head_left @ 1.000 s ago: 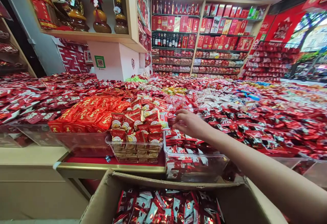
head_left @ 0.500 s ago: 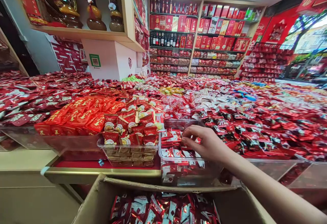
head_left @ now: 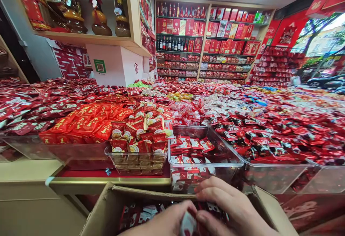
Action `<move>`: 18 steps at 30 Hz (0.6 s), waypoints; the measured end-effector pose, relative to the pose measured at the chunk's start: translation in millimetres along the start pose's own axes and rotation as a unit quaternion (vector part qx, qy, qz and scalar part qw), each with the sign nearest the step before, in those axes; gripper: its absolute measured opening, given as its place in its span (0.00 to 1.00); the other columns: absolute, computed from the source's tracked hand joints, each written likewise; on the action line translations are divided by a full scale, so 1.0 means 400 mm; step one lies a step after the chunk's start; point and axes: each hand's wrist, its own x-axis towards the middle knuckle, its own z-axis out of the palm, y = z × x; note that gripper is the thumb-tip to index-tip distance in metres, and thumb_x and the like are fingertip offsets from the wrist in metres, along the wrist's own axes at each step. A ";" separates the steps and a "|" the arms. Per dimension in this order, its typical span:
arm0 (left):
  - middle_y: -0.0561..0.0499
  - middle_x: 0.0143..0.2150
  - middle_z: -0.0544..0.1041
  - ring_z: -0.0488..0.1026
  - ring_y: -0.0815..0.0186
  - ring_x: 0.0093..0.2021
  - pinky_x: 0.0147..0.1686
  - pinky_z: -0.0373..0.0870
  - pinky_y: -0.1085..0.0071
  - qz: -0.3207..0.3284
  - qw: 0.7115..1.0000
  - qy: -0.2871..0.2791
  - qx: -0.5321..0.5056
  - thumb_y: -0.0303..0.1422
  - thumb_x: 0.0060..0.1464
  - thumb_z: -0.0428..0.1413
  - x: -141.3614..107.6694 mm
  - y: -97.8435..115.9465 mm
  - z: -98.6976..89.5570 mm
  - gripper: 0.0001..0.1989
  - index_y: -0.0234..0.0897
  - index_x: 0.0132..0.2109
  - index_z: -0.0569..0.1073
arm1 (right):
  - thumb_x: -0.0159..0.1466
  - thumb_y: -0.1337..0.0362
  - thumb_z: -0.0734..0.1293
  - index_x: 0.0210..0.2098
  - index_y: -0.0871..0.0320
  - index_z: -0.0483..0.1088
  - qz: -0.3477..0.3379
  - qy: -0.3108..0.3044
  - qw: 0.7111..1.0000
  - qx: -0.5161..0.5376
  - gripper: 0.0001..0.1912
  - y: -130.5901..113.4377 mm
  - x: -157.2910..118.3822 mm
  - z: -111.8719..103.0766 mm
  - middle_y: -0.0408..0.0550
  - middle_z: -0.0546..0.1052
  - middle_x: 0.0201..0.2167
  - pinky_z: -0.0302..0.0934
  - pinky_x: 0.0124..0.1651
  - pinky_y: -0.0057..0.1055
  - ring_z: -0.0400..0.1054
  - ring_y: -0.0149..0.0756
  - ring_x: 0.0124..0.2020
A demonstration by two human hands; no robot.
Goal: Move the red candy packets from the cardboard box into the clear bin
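My left hand (head_left: 167, 218) is low in the open cardboard box (head_left: 151, 193), closed around a small red-and-white wrapped candy packet (head_left: 188, 224). From the right, my right hand (head_left: 229, 203) reaches over the box, its fingers bent and apart from the thumb. That thumb touches or nearly touches the packet in my left hand; its palm side is hidden. Loose packets of the same look (head_left: 147, 212) lie in the box below both hands. Just beyond stands a clear plastic bin (head_left: 226, 164), with similar packets (head_left: 188, 144) set in rows on its left side.
Left of the bin, a clear tub (head_left: 137, 162) is piled with durian candies (head_left: 144, 128). Red packets (head_left: 83, 121) heap beside it. More candy (head_left: 264, 135) fills bins on the right. A brass-coloured edge (head_left: 113, 182) runs behind the box; a wooden cabinet (head_left: 88, 39) overhangs at upper left.
My right hand has come down from above the clear bin to the box. My left hand has entered view holding a packet. Packets in the bin's left side are now uncovered.
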 end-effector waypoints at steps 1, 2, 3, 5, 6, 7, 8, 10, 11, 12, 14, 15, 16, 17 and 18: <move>0.53 0.38 0.71 0.69 0.69 0.35 0.35 0.65 0.72 0.014 0.996 0.050 -0.072 0.29 0.49 0.57 -0.002 0.010 -0.006 0.19 0.36 0.49 0.62 | 0.55 0.68 0.67 0.42 0.53 0.65 0.043 0.002 0.999 0.027 0.14 -0.001 -0.020 0.018 0.49 0.73 0.35 0.65 0.36 0.28 0.68 0.35 0.35; 0.54 0.36 0.70 0.68 0.70 0.34 0.34 0.64 0.74 0.028 0.986 0.091 -0.137 0.28 0.47 0.58 -0.005 0.021 -0.010 0.21 0.36 0.48 0.62 | 0.55 0.66 0.68 0.44 0.53 0.64 0.092 0.009 0.994 0.061 0.17 0.002 -0.037 0.035 0.49 0.73 0.36 0.65 0.36 0.29 0.68 0.36 0.35; 0.55 0.35 0.69 0.68 0.71 0.33 0.33 0.62 0.75 0.040 0.974 0.124 -0.187 0.27 0.45 0.59 -0.009 0.031 -0.013 0.22 0.36 0.48 0.61 | 0.55 0.64 0.68 0.46 0.53 0.64 0.142 0.017 0.984 0.105 0.19 0.008 -0.048 0.050 0.48 0.73 0.35 0.64 0.36 0.29 0.68 0.35 0.34; 0.55 0.34 0.69 0.67 0.72 0.31 0.31 0.61 0.75 0.046 0.957 0.154 -0.242 0.25 0.44 0.59 -0.016 0.047 -0.014 0.23 0.36 0.48 0.60 | 0.58 0.60 0.65 0.44 0.55 0.65 0.247 0.023 0.948 0.202 0.15 0.024 -0.058 0.071 0.46 0.73 0.30 0.63 0.31 0.28 0.66 0.33 0.29; 0.54 0.34 0.70 0.66 0.72 0.31 0.30 0.60 0.75 0.047 0.954 0.156 -0.253 0.24 0.43 0.58 -0.020 0.054 -0.014 0.25 0.36 0.49 0.59 | 0.59 0.58 0.64 0.41 0.56 0.66 0.282 0.025 0.927 0.246 0.12 0.031 -0.058 0.077 0.44 0.72 0.27 0.61 0.28 0.27 0.64 0.31 0.26; 0.53 0.35 0.70 0.67 0.71 0.31 0.30 0.61 0.75 0.046 0.952 0.155 -0.261 0.23 0.43 0.58 -0.023 0.059 -0.013 0.27 0.37 0.50 0.58 | 0.59 0.56 0.64 0.37 0.57 0.67 0.305 0.028 0.909 0.281 0.11 0.036 -0.054 0.078 0.43 0.70 0.25 0.59 0.26 0.25 0.62 0.29 0.24; 0.53 0.36 0.71 0.67 0.71 0.31 0.30 0.61 0.75 0.044 0.951 0.153 -0.265 0.23 0.43 0.59 -0.025 0.063 -0.013 0.28 0.37 0.51 0.57 | 0.58 0.55 0.65 0.33 0.58 0.67 0.321 0.034 0.896 0.305 0.12 0.040 -0.050 0.077 0.42 0.69 0.23 0.57 0.25 0.25 0.61 0.28 0.23; 0.53 0.36 0.72 0.67 0.72 0.30 0.30 0.62 0.75 0.042 0.950 0.156 -0.266 0.24 0.44 0.58 -0.029 0.067 -0.015 0.29 0.38 0.52 0.55 | 0.57 0.54 0.66 0.28 0.59 0.66 0.339 0.051 0.878 0.335 0.14 0.041 -0.040 0.070 0.40 0.68 0.21 0.55 0.24 0.23 0.59 0.26 0.21; 0.53 0.35 0.73 0.67 0.73 0.29 0.30 0.62 0.75 0.039 0.951 0.160 -0.263 0.25 0.45 0.58 -0.031 0.068 -0.018 0.29 0.38 0.53 0.55 | 0.56 0.54 0.67 0.27 0.59 0.65 0.346 0.060 0.869 0.349 0.14 0.039 -0.036 0.066 0.40 0.68 0.20 0.55 0.24 0.23 0.59 0.26 0.21; 0.54 0.34 0.73 0.67 0.74 0.28 0.29 0.62 0.76 0.035 0.951 0.163 -0.259 0.25 0.46 0.58 -0.031 0.067 -0.022 0.28 0.38 0.53 0.56 | 0.56 0.53 0.67 0.27 0.59 0.65 0.356 0.067 0.859 0.362 0.15 0.036 -0.035 0.064 0.40 0.68 0.19 0.54 0.24 0.23 0.60 0.25 0.21; 0.54 0.33 0.74 0.68 0.74 0.27 0.28 0.63 0.77 0.036 0.950 0.164 -0.264 0.26 0.47 0.59 -0.031 0.064 -0.028 0.26 0.38 0.52 0.57 | 0.55 0.54 0.68 0.26 0.60 0.65 0.372 0.084 0.844 0.377 0.15 0.031 -0.036 0.062 0.40 0.68 0.17 0.54 0.24 0.23 0.60 0.25 0.20; 0.53 0.33 0.74 0.70 0.74 0.27 0.27 0.64 0.77 0.041 0.949 0.154 -0.273 0.27 0.47 0.60 -0.031 0.061 -0.030 0.27 0.38 0.52 0.57 | 0.55 0.54 0.68 0.25 0.60 0.65 0.376 0.092 0.840 0.381 0.15 0.029 -0.039 0.062 0.39 0.68 0.17 0.53 0.24 0.23 0.59 0.24 0.19; 0.53 0.32 0.75 0.71 0.73 0.26 0.26 0.65 0.77 0.048 0.946 0.136 -0.289 0.28 0.47 0.60 -0.031 0.058 -0.031 0.28 0.38 0.53 0.56 | 0.55 0.55 0.68 0.24 0.60 0.64 0.377 0.098 0.837 0.385 0.15 0.027 -0.043 0.063 0.39 0.67 0.16 0.53 0.24 0.22 0.59 0.24 0.18; 0.52 0.32 0.75 0.72 0.72 0.25 0.24 0.65 0.77 0.053 0.942 0.111 -0.312 0.31 0.47 0.61 -0.031 0.054 -0.030 0.29 0.38 0.53 0.56 | 0.55 0.55 0.68 0.25 0.59 0.64 0.369 0.102 0.834 0.396 0.14 0.024 -0.047 0.063 0.39 0.67 0.17 0.54 0.24 0.23 0.60 0.24 0.19; 0.52 0.31 0.75 0.72 0.72 0.23 0.22 0.65 0.78 0.056 0.935 0.081 -0.342 0.33 0.47 0.61 -0.032 0.051 -0.027 0.30 0.38 0.53 0.55 | 0.55 0.56 0.69 0.27 0.58 0.65 0.354 0.100 0.832 0.416 0.13 0.022 -0.051 0.062 0.39 0.68 0.19 0.55 0.25 0.23 0.62 0.26 0.20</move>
